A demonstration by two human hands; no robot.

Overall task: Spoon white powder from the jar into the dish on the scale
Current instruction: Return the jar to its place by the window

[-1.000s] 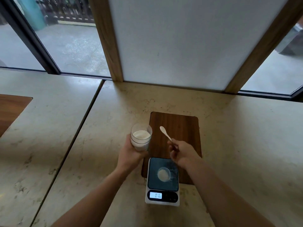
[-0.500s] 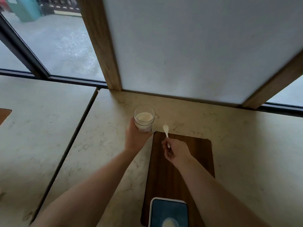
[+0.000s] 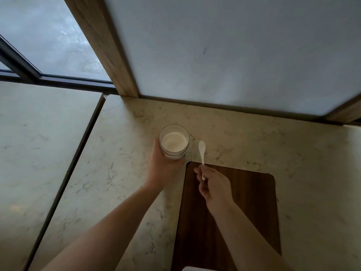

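1. The left hand (image 3: 163, 169) is wrapped around a clear glass jar (image 3: 173, 141), holding it at the far left corner of a dark wooden board (image 3: 252, 202). Whether the jar's base rests on the pale marble tabletop (image 3: 117, 173) or hangs just above it cannot be told.
2. The jar is open at the top and partly filled with white powder (image 3: 173, 141).
3. The right hand (image 3: 214, 187) pinches the handle of a small white spoon (image 3: 202, 153) between closed fingertips. The bowl of the spoon points away from the person, just right of the jar and outside it.
4. The spoon's bowl looks empty, though it is small and hard to read.
5. Judging from this, the moment sits between scoops: the spoon is not yet in the powder.
6. The scale (image 3: 192, 268) shows only as a pale sliver at the bottom edge. The dish and the display are cut off, so how much powder has been transferred cannot be seen.
7. The left hand hides the jar's lower wall.
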